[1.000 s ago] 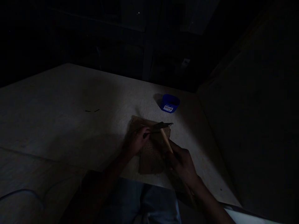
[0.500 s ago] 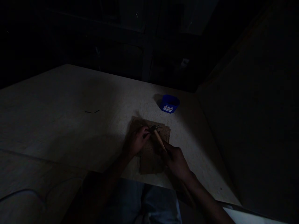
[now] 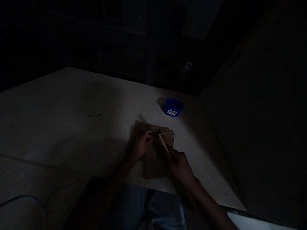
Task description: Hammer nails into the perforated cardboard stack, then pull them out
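Note:
My right hand (image 3: 180,164) grips the light wooden handle of a hammer (image 3: 164,144), whose dark metal head lies up and to the left. Close beside that head, my left hand (image 3: 143,143) has its thumb and fingers pinched together. What the pinch holds, if anything, is too dark and small to make out. Beneath both hands is a stack of brown corrugated cardboard pieces (image 3: 153,167) on the pale table (image 3: 120,102).
A blue plastic tub (image 3: 173,108) with a white label stands beyond the cardboard. Two thin dark nails (image 3: 99,115) lie on the table to the left. A cable (image 3: 21,197) curves at the lower left. A dark wall (image 3: 259,127) rises along the right. The room is very dim.
The whole view has shifted very slightly and looks a little darker. Both hands and the hammer keep nearly the same position over the cardboard.

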Motion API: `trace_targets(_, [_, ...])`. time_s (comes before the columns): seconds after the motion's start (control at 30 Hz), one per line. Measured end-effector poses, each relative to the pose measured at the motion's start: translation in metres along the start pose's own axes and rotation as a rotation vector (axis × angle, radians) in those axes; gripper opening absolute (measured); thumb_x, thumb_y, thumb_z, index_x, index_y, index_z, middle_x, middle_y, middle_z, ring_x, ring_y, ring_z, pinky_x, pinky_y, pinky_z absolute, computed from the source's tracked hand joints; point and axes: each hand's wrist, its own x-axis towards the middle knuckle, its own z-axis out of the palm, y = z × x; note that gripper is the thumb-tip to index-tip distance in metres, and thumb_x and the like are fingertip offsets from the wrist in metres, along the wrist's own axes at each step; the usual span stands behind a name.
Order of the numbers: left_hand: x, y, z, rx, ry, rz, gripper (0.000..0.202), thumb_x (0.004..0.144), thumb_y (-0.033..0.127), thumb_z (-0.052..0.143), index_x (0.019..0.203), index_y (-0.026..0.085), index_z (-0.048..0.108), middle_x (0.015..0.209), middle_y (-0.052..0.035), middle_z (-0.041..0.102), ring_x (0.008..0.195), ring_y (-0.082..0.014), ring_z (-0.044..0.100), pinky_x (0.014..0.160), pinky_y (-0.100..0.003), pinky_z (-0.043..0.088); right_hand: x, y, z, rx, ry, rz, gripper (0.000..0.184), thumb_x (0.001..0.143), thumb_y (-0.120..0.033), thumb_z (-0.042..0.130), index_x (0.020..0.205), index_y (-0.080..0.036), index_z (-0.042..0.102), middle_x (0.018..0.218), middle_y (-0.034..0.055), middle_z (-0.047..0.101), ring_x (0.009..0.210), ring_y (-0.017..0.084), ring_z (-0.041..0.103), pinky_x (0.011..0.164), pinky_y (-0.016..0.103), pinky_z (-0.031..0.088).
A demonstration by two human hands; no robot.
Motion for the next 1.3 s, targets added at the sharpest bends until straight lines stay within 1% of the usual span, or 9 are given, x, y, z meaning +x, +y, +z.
trace_targets(0.1, [0.001, 0.002, 0.0, 0.008, 0.003, -0.027, 0.023, 0.083, 0.012, 0.066, 0.102, 0.024, 0.063, 0.09, -0.0001, 0.078, 0.085, -0.0172, 0.075, 0.077, -0.028, 0.058, 0.002, -0.002, -0.001, -0.012, -0.043, 0.007, 0.036, 0.092, -0.031, 0.048, 0.109, -0.014, 0.075, 0.081, 0.0051, 0.073, 0.071, 0.021, 0.068, 0.065, 0.028, 0.051])
trace_targets(0.2, [0.004, 0.0, 0.0, -0.005, 0.006, -0.04, 0.022, 0.081, 0.01, 0.067, 0.099, 0.024, 0.064, 0.089, -0.0003, 0.077, 0.084, -0.0167, 0.074, 0.075, -0.027, 0.057, -0.002, -0.002, 0.0, 0.053, 0.018, 0.006, 0.035, 0.093, -0.034, 0.05, 0.108, -0.013, 0.073, 0.069, 0.001, 0.067, 0.061, 0.017, 0.062, 0.057, 0.024, 0.047])
trace_targets(0.43, [0.009, -0.005, 0.0, -0.066, -0.031, -0.03, 0.016, 0.082, 0.015, 0.065, 0.096, 0.022, 0.068, 0.09, -0.0021, 0.077, 0.085, -0.0181, 0.074, 0.077, -0.03, 0.058, 0.009, 0.02, -0.003, 0.503, 0.146, 0.099, 0.03, 0.091, -0.042, 0.062, 0.077, -0.016, 0.066, 0.044, -0.0067, 0.05, 0.034, 0.008, 0.039, 0.038, 0.02, 0.032])
trace_targets(0.53, [0.009, -0.007, 0.0, -0.072, -0.042, -0.035, 0.017, 0.082, 0.016, 0.066, 0.098, 0.022, 0.069, 0.09, -0.0017, 0.078, 0.085, -0.0182, 0.074, 0.077, -0.029, 0.058, 0.027, 0.044, -0.008, 0.736, 0.195, 0.14, 0.028, 0.08, -0.04, 0.074, 0.091, -0.014, 0.07, 0.057, -0.0028, 0.064, 0.031, 0.006, 0.04, 0.032, 0.02, 0.03])
trace_targets(0.67, [0.007, -0.009, -0.001, -0.032, -0.046, -0.033, 0.015, 0.085, 0.02, 0.066, 0.099, 0.024, 0.071, 0.09, -0.001, 0.079, 0.084, -0.0184, 0.075, 0.078, -0.03, 0.059, 0.042, 0.078, -0.012, 1.038, 0.23, 0.211, 0.038, 0.071, -0.031, 0.078, 0.104, -0.014, 0.069, 0.061, -0.0052, 0.063, 0.03, 0.004, 0.038, 0.028, 0.017, 0.032])
trace_targets(0.8, [0.005, -0.008, -0.003, -0.032, -0.045, -0.003, 0.017, 0.088, 0.02, 0.064, 0.102, 0.023, 0.071, 0.096, -0.0022, 0.079, 0.09, -0.0189, 0.075, 0.084, -0.031, 0.059, 0.045, 0.095, -0.017, 1.316, 0.173, 0.225, 0.035, 0.075, -0.022, 0.075, 0.109, -0.017, 0.068, 0.062, -0.0082, 0.061, 0.032, 0.002, 0.036, 0.029, 0.013, 0.035])
trace_targets(1.0, [0.003, -0.005, -0.006, 0.019, -0.072, 0.071, 0.034, 0.089, 0.019, 0.064, 0.123, 0.023, 0.065, 0.105, -0.0048, 0.078, 0.097, -0.0191, 0.074, 0.091, -0.035, 0.058, 0.043, 0.098, -0.026, 1.698, 0.039, 0.243, 0.038, 0.084, -0.01, 0.068, 0.12, -0.021, 0.062, 0.069, -0.0089, 0.063, 0.04, 0.001, 0.048, 0.035, 0.007, 0.041])
trace_targets(1.17, [-0.001, 0.003, -0.034, 0.201, -0.027, 0.222, 0.043, 0.086, 0.02, 0.066, 0.129, 0.024, 0.062, 0.122, -0.0079, 0.072, 0.111, -0.0207, 0.067, 0.102, -0.039, 0.053, 0.039, 0.098, -0.027, 1.844, 0.017, 0.265, 0.033, 0.086, -0.006, 0.065, 0.115, -0.021, 0.062, 0.069, -0.0086, 0.064, 0.045, 0.001, 0.054, 0.038, 0.008, 0.046])
trace_targets(1.3, [0.005, -0.012, -0.084, 0.376, 0.21, 0.186, 0.038, 0.087, 0.021, 0.059, 0.125, 0.023, 0.064, 0.126, -0.0095, 0.068, 0.119, -0.0229, 0.062, 0.106, -0.042, 0.048, 0.038, 0.096, -0.027, 1.838, 0.054, 0.252, 0.035, 0.084, -0.004, 0.066, 0.113, -0.023, 0.064, 0.07, -0.0085, 0.063, 0.045, 0.002, 0.054, 0.039, 0.009, 0.048])
